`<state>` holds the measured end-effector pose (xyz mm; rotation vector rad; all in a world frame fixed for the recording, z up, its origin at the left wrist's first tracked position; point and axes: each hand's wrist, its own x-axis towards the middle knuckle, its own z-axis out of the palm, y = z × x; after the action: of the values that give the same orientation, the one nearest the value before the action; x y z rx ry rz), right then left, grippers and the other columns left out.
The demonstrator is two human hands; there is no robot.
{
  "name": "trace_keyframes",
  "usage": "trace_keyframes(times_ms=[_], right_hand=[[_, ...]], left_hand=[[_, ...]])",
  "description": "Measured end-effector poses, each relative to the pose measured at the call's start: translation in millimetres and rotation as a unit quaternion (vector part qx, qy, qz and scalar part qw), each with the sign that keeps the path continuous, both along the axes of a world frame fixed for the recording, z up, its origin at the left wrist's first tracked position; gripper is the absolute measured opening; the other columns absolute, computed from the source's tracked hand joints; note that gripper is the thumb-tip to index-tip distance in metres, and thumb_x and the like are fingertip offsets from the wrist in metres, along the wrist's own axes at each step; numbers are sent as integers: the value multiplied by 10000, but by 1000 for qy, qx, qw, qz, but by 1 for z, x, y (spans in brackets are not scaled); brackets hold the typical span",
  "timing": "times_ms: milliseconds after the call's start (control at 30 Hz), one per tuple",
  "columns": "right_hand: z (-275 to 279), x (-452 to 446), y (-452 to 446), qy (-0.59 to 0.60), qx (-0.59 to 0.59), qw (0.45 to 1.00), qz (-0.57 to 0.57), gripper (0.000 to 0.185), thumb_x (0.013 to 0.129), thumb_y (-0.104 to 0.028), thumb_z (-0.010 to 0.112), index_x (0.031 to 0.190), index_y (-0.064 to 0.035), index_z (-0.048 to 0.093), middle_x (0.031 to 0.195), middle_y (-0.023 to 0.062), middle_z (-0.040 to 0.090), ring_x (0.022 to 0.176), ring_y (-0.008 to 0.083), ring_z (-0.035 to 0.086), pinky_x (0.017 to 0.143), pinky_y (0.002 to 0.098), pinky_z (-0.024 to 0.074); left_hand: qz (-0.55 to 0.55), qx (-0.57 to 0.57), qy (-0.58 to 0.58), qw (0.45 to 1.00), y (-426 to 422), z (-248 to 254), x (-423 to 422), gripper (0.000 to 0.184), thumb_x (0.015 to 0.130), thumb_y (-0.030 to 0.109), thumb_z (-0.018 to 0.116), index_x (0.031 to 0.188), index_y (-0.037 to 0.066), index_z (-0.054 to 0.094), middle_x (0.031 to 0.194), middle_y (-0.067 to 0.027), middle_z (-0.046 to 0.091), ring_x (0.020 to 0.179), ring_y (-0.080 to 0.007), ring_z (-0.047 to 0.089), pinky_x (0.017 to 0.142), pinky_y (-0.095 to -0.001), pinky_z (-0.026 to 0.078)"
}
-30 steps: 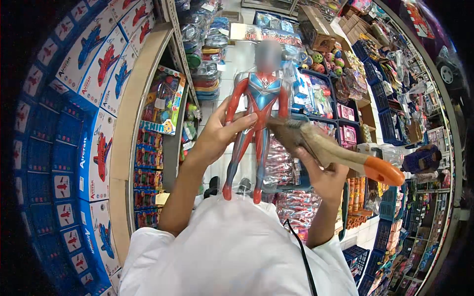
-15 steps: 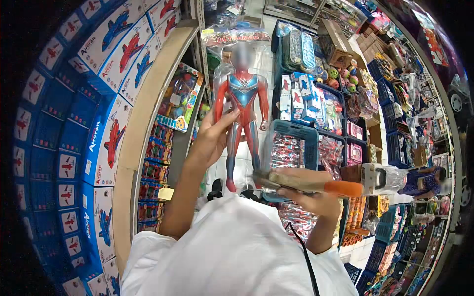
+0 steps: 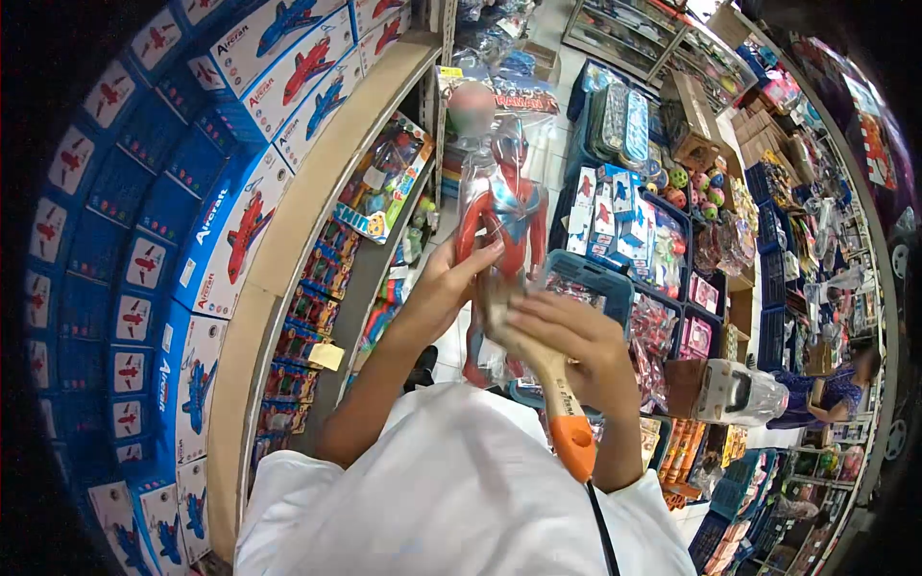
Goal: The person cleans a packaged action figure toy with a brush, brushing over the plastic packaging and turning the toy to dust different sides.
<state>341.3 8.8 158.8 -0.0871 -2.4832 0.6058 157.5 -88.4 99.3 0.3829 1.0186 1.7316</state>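
The shelf [image 3: 240,403] lies to the left of the figure, its long edge making a hard border on that side. The floor [image 3: 550,31] shows beyond the figure's head; the aisle there seems to offer the most room for turning it lengthwise. The teal crate [image 3: 597,273] is to the figure's right and looks lower; its rim could snag a loose corner.

The bag [image 3: 473,182] wraps the figure, clear and wrinkled, probably slick and able to slide over what is inside. The figure [image 3: 519,223] is held in front of the wearer, head away, feet toward the body. It looks like hollow plastic: light, stiff, unlikely to dent, though the thin film may tear under a pinch. Waist or thighs should give the surest hold, pressing through film to the firm body.

The brush [image 3: 540,363] crosses the figure's lower half, orange end toward the wearer; its bristle end is blurred, so contact cannot be told. The right hand [image 3: 581,336], just right of the figure's legs, has its fingers around the brush near that end. The left hand [image 3: 447,288], at the figure's left side, has its fingers gripping the bagged figure, thumb across the front.
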Motion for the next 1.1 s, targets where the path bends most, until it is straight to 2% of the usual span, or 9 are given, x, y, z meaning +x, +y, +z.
trace_keyframes(times_ms=[100, 333, 533, 667, 800, 933, 1000, 1067, 1100], right_hand=[[0, 12, 2, -168, -115, 963, 176, 422, 712, -108, 760, 1132, -104, 721, 1160, 73, 701, 1096, 278, 663, 928, 391, 542], [-12, 12, 13, -39, -16, 999, 20, 537, 682, -5, 617, 1187, -167, 699, 1217, 55, 675, 1099, 283, 654, 908, 399, 548], [-39, 31, 29, -129, -161, 962, 180, 429, 729, -47, 670, 1152, -105, 707, 1143, 107, 701, 1086, 296, 667, 910, 391, 553], [-80, 45, 37, 7, -317, 938, 138, 333, 759, -29, 751, 1087, 14, 704, 1146, 182, 689, 1087, 304, 663, 910, 389, 547], [-93, 54, 31, 52, -573, 796, -189, 509, 751, 43, 754, 1224, 48, 565, 1152, 134, 639, 1051, 206, 630, 916, 346, 509], [-104, 45, 41, 26, -592, 780, -201, 498, 775, 22, 749, 1234, 63, 560, 1150, 132, 643, 1040, 207, 637, 930, 343, 498], [-104, 40, 42, 17, -594, 784, -183, 502, 777, 20, 749, 1238, 69, 556, 1143, 128, 647, 1032, 206, 641, 934, 342, 495], [-98, 34, 40, 33, -582, 799, -147, 462, 791, 11, 771, 1212, 70, 591, 1113, 132, 667, 1003, 185, 650, 899, 310, 516], [-96, 31, 38, 52, -568, 810, -135, 471, 786, 26, 771, 1219, 67, 590, 1123, 129, 664, 1013, 186, 646, 904, 306, 512]], left_hand=[[18, -8, 18, 1000, 0, -3, 4, 417, 962, 220, 610, 1336, 63, 510, 1122, 0, 607, 1025, -71, 572, 851, -255, 478], [18, 10, 28, 999, 3, -24, 13, 472, 1015, 344, 487, 1441, 158, 406, 1168, 39, 583, 1036, -42, 549, 854, -205, 441], [24, 2, -86, 996, -3, -61, 20, 436, 1008, 278, 447, 1426, 160, 407, 1058, 65, 539, 936, -43, 514, 835, -260, 438], [63, 13, -135, 989, -7, -91, 32, 395, 1004, 258, 427, 1383, 149, 434, 1057, 6, 558, 944, -100, 559, 832, -306, 485], [97, 14, -205, 974, -13, -101, 40, 422, 998, 246, 404, 1401, 120, 419, 1287, -142, 590, 1132, -240, 623, 957, -420, 524], [229, -52, -207, 950, -11, -92, 54, 254, 978, 217, 500, 1081, 25, 631, 1018, -83, 687, 897, -175, 667, 761, -292, 542], [120, 70, -235, 962, -27, -144, 47, 329, 982, 270, 481, 1168, 33, 613, 1082, -102, 688, 871, -183, 675, 635, -308, 556], [190, -61, -246, 949, -26, -154, 50, 438, 979, 342, 453, 1281, 45, 562, 1103, -110, 690, 864, -183, 678, 570, -337, 549], [142, -43, -212, 966, -31, -153, 46, 544, 976, 379, 416, 1404, 47, 461, 1240, -126, 641, 1016, -200, 657, 688, -351, 580]])
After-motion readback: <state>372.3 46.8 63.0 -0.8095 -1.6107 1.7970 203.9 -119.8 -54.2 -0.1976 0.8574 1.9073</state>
